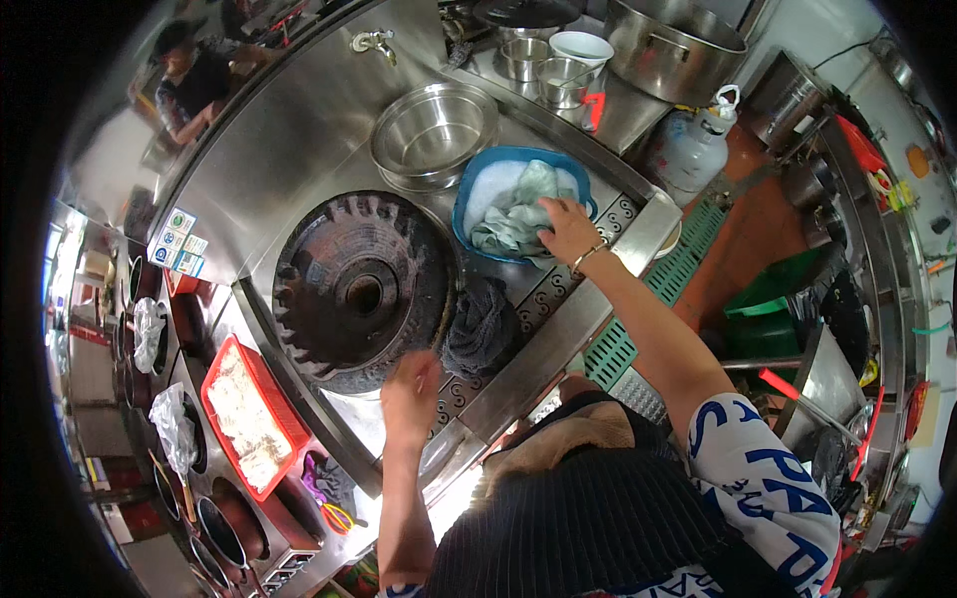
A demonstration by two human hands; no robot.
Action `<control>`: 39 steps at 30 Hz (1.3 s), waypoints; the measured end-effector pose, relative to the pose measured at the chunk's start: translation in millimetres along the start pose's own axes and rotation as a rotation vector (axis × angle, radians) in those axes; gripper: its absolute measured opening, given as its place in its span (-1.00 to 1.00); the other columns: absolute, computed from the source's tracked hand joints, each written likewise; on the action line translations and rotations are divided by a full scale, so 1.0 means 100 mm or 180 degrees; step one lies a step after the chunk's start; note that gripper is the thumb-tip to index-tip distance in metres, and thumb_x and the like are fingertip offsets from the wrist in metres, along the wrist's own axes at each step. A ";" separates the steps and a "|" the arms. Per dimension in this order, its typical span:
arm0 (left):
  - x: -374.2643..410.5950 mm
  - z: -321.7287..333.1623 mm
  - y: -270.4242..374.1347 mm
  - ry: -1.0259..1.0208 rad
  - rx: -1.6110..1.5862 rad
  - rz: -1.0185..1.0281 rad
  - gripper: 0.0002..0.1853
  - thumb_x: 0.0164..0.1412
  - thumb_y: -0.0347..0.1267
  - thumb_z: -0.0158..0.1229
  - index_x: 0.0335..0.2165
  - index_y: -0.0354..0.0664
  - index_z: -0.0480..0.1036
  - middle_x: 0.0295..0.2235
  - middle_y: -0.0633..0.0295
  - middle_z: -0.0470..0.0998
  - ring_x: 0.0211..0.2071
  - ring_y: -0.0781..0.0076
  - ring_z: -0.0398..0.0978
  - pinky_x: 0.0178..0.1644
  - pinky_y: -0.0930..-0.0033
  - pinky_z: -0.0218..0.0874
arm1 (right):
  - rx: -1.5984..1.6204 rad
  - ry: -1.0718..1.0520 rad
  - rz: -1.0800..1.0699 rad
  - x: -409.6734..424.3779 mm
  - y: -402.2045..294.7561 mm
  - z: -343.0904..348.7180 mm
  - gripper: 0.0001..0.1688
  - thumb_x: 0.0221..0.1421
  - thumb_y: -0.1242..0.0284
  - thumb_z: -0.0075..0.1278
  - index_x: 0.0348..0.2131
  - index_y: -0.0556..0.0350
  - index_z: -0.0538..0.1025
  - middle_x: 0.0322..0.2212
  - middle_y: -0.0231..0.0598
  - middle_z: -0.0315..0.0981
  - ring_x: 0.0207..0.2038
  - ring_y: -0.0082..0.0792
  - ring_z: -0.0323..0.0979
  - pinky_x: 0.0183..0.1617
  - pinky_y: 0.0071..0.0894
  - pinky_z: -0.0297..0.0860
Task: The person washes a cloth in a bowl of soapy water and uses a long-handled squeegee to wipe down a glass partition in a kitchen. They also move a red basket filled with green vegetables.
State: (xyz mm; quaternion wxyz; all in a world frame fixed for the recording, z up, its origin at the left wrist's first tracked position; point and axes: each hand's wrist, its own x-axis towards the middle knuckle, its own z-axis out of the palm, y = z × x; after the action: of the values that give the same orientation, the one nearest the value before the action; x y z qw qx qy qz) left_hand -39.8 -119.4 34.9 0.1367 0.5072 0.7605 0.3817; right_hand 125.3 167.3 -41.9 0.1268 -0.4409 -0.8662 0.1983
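My right hand (572, 232) is over the near right side of a blue plastic basin (460, 213), its thumb and fingers spread. Its fingertips are at a wet, pale green cloth (523, 213) heaped in white suds (490, 183); whether they touch the cloth is hard to tell. My left hand (411, 396) is above the near edge of a large round cast-iron wok burner (340, 291). Its fingers look curled and blurred, and nothing shows in them. A bunched dark grey towel (482, 325) lies between the burner and the basin.
A steel bowl (434, 134) stands behind the basin, below a wall tap (374, 43). A red tray of pale noodle-like food (250, 418) sits left, near yellow-handled scissors (336, 518). A gas cylinder (691, 149) stands right. Another person (187, 82) is at far left.
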 end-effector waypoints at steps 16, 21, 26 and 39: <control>2.03 2.27 0.03 -0.2150 0.2539 -0.0806 -0.19 -0.05 -0.35 0.10 0.12 -0.07 -0.16 0.15 0.06 -0.17 0.09 -0.06 -0.01 0.02 0.09 0.10 | -0.1079 -0.2452 -0.0423 1.08 0.41 0.77 -0.27 -0.05 0.31 -0.17 0.12 -0.15 -0.02 0.15 -0.17 -0.26 0.19 -0.02 -0.30 0.11 0.18 -0.07; 2.12 2.32 -0.08 -0.2232 0.2429 -0.1139 -0.51 -0.01 -0.37 -0.01 -0.04 -0.17 0.22 0.08 0.04 0.00 0.04 -0.03 0.07 0.03 0.18 0.10 | -0.0348 -0.2009 -0.0347 1.09 0.43 0.65 -0.37 -0.08 0.27 -0.15 0.05 -0.14 0.18 0.08 -0.03 -0.04 0.12 -0.01 -0.05 0.08 -0.01 0.06; 2.14 2.45 -0.51 0.1113 -0.0483 -0.2316 -0.55 0.04 -0.22 -0.02 -0.09 -0.18 0.25 -0.03 0.04 0.20 -0.06 0.04 0.22 -0.04 0.17 0.10 | 0.0422 -0.0444 0.0878 1.12 0.35 0.72 -0.41 -0.19 0.26 -0.01 -0.12 0.14 0.32 -0.13 0.07 0.26 -0.11 -0.09 0.29 -0.10 -0.12 0.25; 2.33 2.38 -0.23 0.1138 -0.5076 -0.3642 -0.49 0.19 -0.08 -0.35 -0.05 -0.19 0.20 -0.06 0.07 0.27 -0.07 0.16 0.24 -0.04 0.23 0.10 | 0.1129 -0.0150 -0.0220 0.91 -0.16 0.33 -0.67 0.06 0.20 -0.24 -0.35 0.10 0.27 -0.55 0.11 0.39 -0.45 0.15 0.36 -0.37 0.03 0.28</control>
State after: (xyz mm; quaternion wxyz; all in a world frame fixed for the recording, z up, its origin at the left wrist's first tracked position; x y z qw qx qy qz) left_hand -17.9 184.8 -99.4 0.4841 -0.2406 0.4211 0.7283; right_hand 47.9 225.1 -59.5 0.1889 -0.3768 -0.8350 0.3537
